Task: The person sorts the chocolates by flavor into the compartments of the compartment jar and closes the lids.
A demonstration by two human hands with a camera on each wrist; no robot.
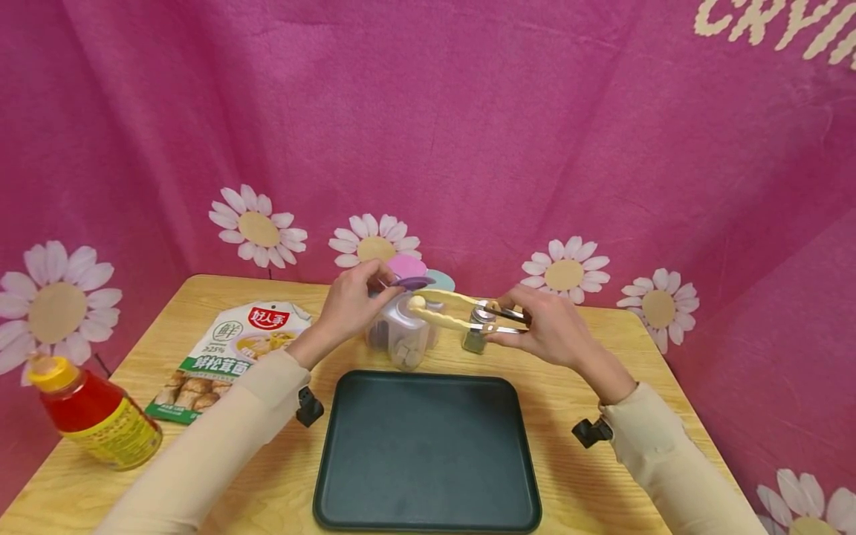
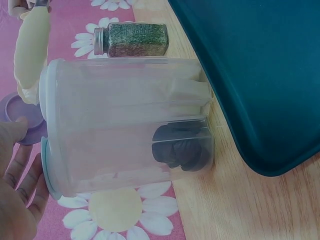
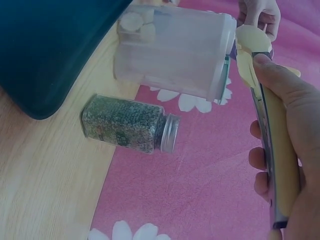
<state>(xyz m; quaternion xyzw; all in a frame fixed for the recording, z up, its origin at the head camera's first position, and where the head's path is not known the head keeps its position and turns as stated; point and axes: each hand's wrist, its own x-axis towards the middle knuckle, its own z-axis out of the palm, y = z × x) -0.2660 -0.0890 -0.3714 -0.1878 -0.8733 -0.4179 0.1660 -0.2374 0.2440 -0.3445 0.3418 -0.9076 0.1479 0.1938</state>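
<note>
A clear compartment container (image 1: pixel 409 334) stands behind the tray, with pale pieces in one section. Dark rounded pieces (image 2: pixel 181 147) lie in another section, seen in the left wrist view. My left hand (image 1: pixel 351 303) pinches the raised purple lid (image 1: pixel 416 283) at its edge. Pink (image 1: pixel 406 264) and light blue (image 1: pixel 441 281) lids show beside it. My right hand (image 1: pixel 551 325) grips tongs (image 1: pixel 441 319) with cream-coloured heads and metal arms. Between the tong tips, just above the container's opening, is a pale round piece (image 1: pixel 417 302). Its exact kind cannot be told.
A dark rectangular tray (image 1: pixel 428 453) lies in front of the container. A glass jar of green dried herbs (image 3: pixel 125 122) stands right of the container. On the left are a mushroom-pictured food packet (image 1: pixel 230 357) and a red bottle with yellow cap (image 1: pixel 96 416). A pink curtain hangs behind.
</note>
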